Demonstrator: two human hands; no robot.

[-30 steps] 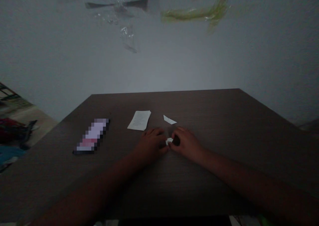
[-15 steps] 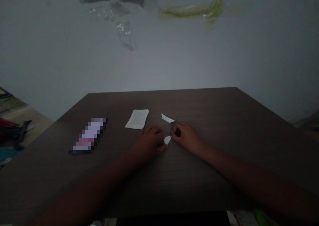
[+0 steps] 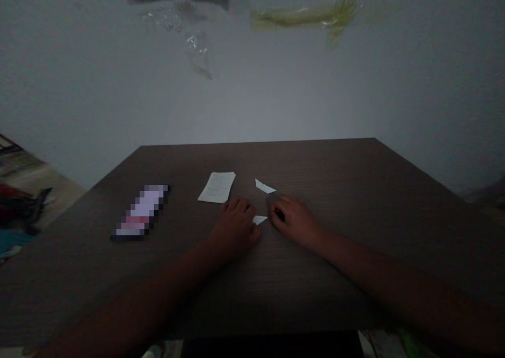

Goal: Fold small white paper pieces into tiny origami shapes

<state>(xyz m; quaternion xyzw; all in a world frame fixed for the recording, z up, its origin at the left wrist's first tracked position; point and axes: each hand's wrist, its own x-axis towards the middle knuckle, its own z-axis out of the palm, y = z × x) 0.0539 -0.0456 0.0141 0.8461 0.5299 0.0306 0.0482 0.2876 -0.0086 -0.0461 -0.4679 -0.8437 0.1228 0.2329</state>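
Note:
A small piece of folded white paper (image 3: 259, 219) pokes out between the thumb and fingers of my left hand (image 3: 234, 224), which is closed on it low over the table. Part of the paper is hidden by that hand. Just to the right, my right hand (image 3: 294, 216) has its fingers curled toward the thumb, close to the paper's pointed tip. Whether anything is between those fingertips cannot be made out. Beyond both hands lies another folded white paper strip (image 3: 264, 186) with slanted ends.
A stack of printed paper sheets (image 3: 218, 187) lies just beyond my left hand. Farther left is a phone (image 3: 142, 213) with its screen blurred out. The brown wooden table (image 3: 315, 163) meets a wall (image 3: 252, 95) with tape remnants at the back.
My left hand has shifted slightly left with the folded paper, which now shows as a narrower, flatter shape. The right fingertips have also moved a little left. The strip and stack stay put.

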